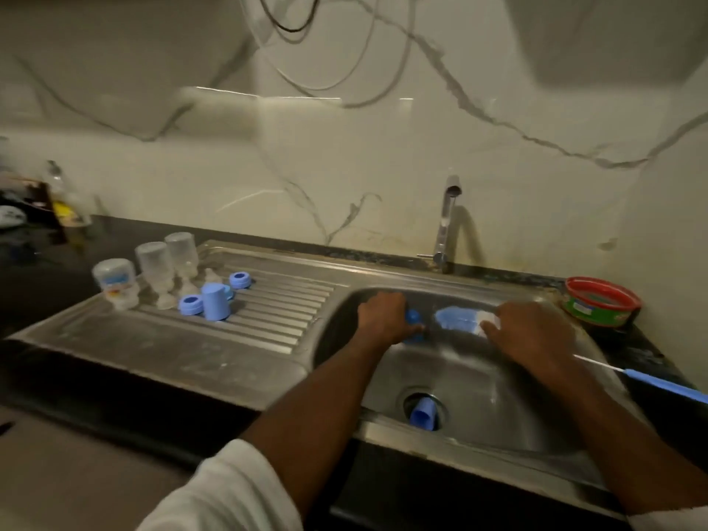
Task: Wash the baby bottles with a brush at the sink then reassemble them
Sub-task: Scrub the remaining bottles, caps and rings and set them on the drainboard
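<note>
Veined marble-look panels [383,155] back a dark worktop [46,270] holding a stainless steel sink [498,415] with a ribbed drainboard [276,312] on its left. A slim chrome tap [446,224] rises behind the basin.

On the drainboard stand three frosted, cylindrical baby bottles [155,272], mouths down, beside clear silicone teats [210,279], two ring-shaped blue collars [190,303] and a smooth blue cap [215,306] set upright like a tumbler.

Over the basin, the left hand [383,316] curls its grip around a small rounded blue piece [413,318]; what it is exactly is too blurred to tell. The right hand [536,335] lies just beside a pale blue, dome-shaped part [456,318] with white suds or sponge at its near end; its fingers look loosely bent against that part, but I cannot tell whether the grip closes on it.

Another blue cap [423,413] lies tilted in the round drain hole at the basin's bottom. On the sink's right rim rests a thin brush [651,381] with a blue handle and a white wire-like tip. A squat round tub [599,302], red-rimmed and green-sided, sits on the worktop at the back right corner. White sleeves [230,492] cover both upper forearms.
</note>
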Available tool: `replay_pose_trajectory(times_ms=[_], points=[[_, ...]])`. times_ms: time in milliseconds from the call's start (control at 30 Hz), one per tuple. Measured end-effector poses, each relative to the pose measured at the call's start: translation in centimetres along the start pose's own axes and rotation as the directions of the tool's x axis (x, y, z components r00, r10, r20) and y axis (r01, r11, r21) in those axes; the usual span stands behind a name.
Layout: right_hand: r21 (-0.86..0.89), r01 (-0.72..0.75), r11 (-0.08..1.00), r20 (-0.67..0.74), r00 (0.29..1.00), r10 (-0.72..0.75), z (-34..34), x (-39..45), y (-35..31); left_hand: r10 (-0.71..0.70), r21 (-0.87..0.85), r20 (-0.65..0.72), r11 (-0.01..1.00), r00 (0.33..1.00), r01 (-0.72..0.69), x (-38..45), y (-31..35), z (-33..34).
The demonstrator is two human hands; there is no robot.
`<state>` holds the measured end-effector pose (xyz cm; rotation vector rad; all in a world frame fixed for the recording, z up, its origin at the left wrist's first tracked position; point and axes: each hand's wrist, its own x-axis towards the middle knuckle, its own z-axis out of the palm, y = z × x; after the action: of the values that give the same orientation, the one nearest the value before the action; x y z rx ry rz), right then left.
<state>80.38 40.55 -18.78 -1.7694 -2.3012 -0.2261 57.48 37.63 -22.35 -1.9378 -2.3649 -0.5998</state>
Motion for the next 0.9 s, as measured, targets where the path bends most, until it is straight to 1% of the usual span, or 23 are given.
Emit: replay_pose_trajectory(times_ms=[100,200,333,467,500,600,667,733,800,900], points=[[0.06,0.019,0.998,-0.083,0.996,-0.014,-0.5,-0.4,-1.1,0.0,0.035,-0.097,0.999,0.995,0.003,-1.3,-0.4,-1.3],[0.139,0.052,0.989,-0.135,0.99,-0.033,-1.6,-1.1,-3.5,-0.012,0.098,-0.135,0.995,0.991,0.025,-2.0,-2.2,-3.0],[0.265,0.152,0.952,-0.122,0.985,-0.123,-4.0,-0.6,-9.9,-0.074,0.154,-0.139,0.983,0.988,0.095,-1.4,-6.1,-8.3],[0.302,0.202,0.932,-0.08,0.979,-0.186,-5.8,0.5,-17.1,-0.185,0.174,-0.169,0.961,0.968,0.214,-1.2,-11.8,-14.0],[0.319,0.205,0.926,-0.061,0.979,-0.195,-6.2,0.6,-18.8,-0.212,0.187,-0.173,0.952,0.962,0.244,-1.2,-13.2,-15.2],[0.374,0.222,0.901,-0.024,0.973,-0.23,-6.7,0.8,-23.1,-0.333,0.31,-0.136,0.88,0.933,0.36,-1.7,-16.8,-17.9],[0.375,0.231,0.898,-0.009,0.969,-0.245,-6.5,0.8,-25.2,-0.371,0.341,-0.116,0.857,0.922,0.387,-2.1,-18.7,-18.4],[0.355,0.243,0.903,-0.003,0.966,-0.259,-6.3,0.6,-26.9,-0.35,0.356,-0.141,0.855,0.926,0.377,-2.3,-20.1,-18.1],[0.331,0.244,0.911,-0.001,0.966,-0.259,-6.0,0.6,-28.2,-0.34,0.389,-0.15,0.843,0.928,0.371,-2.4,-20.7,-17.7],[0.312,0.246,0.918,-0.005,0.966,-0.257,-5.8,0.5,-29.1,-0.367,0.399,-0.114,0.834,0.923,0.381,-2.5,-21.1,-16.7]])
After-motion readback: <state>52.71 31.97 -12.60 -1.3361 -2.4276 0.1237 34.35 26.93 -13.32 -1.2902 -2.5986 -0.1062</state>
